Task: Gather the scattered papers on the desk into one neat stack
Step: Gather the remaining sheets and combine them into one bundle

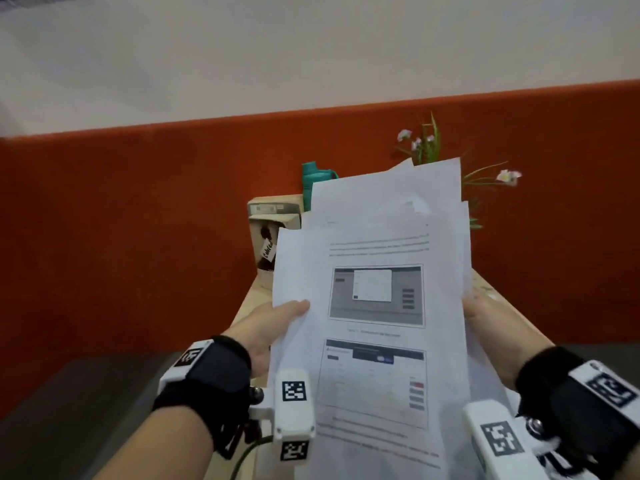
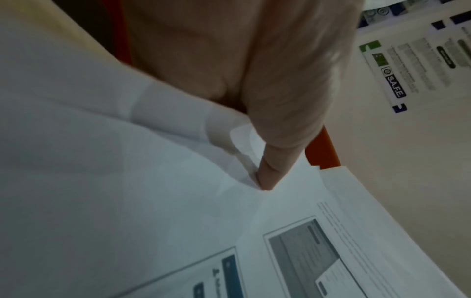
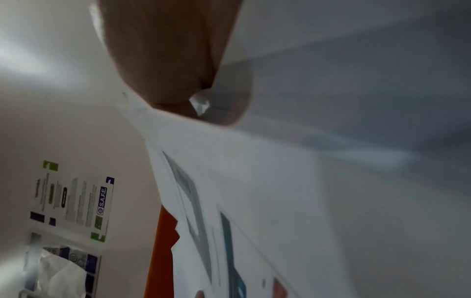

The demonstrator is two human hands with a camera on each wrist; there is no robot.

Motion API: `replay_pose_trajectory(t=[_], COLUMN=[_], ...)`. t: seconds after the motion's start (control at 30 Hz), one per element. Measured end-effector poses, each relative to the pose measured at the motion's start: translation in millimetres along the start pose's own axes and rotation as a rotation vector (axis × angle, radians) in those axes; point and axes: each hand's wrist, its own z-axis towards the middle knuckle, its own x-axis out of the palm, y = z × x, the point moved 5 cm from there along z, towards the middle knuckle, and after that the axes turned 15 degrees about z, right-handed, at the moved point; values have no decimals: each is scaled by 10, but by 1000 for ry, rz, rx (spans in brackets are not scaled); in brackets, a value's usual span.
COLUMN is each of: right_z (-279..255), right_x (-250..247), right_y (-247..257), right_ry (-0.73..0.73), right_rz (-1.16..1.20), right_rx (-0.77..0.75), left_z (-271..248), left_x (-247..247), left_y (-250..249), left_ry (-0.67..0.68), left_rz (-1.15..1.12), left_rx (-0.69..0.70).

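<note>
A loose bundle of white printed papers (image 1: 377, 258) is held up in the air in front of me, the sheets fanned out of line at the top. The front sheet shows grey screenshots and text. My left hand (image 1: 277, 323) grips the bundle's left edge, thumb (image 2: 267, 177) pressed on the front page (image 2: 178, 211). My right hand (image 1: 479, 311) holds the right edge, its fingers mostly hidden behind the sheets. In the right wrist view the right hand (image 3: 175, 80) pinches the papers (image 3: 280, 201) at their edge.
Behind the papers lie a pale wooden desk (image 1: 256, 299), a cardboard box with a tag (image 1: 270, 230), a teal bottle (image 1: 311, 181) and a flowering plant (image 1: 429, 143) against an orange-red partition (image 1: 138, 220). A printed notice (image 2: 407, 66) hangs on the pale surface overhead.
</note>
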Motion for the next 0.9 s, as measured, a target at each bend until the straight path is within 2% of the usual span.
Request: replay_pose_trajectory(t=[0.13, 0.23, 0.3, 0.4, 0.5, 0.63, 0.73, 0.8, 0.9], right_z=[-20, -32, -18, 0, 33, 108, 134, 112, 59], right_x=[-11, 27, -4, -103, -48, 158, 59, -274, -820], right_y=[-34, -156, -173, -109, -98, -237, -226, -165, -88], right_ry=[-18, 93, 81, 8, 23, 78, 47, -103, -275], right_rz=[48, -110, -194, -92, -80, -246, -338, -578, -1136], right_rx=[49, 125, 109, 73, 64, 131, 247, 337, 524], left_z=[48, -3, -88, -162, -174, -204, -216, -330, -427], left_x=[8, 7, -14, -127, -168, -195, -479, -728, -1003], left_y=[40, -33, -78, 9, 184, 309, 505, 695, 978], left_ry=[-72, -96, -66, 75, 174, 137, 69, 36, -8], left_rz=[14, -48, -69, -57, -19, 130, 129, 69, 90], left_rx=[52, 166, 197, 163, 81, 68, 29, -40, -170])
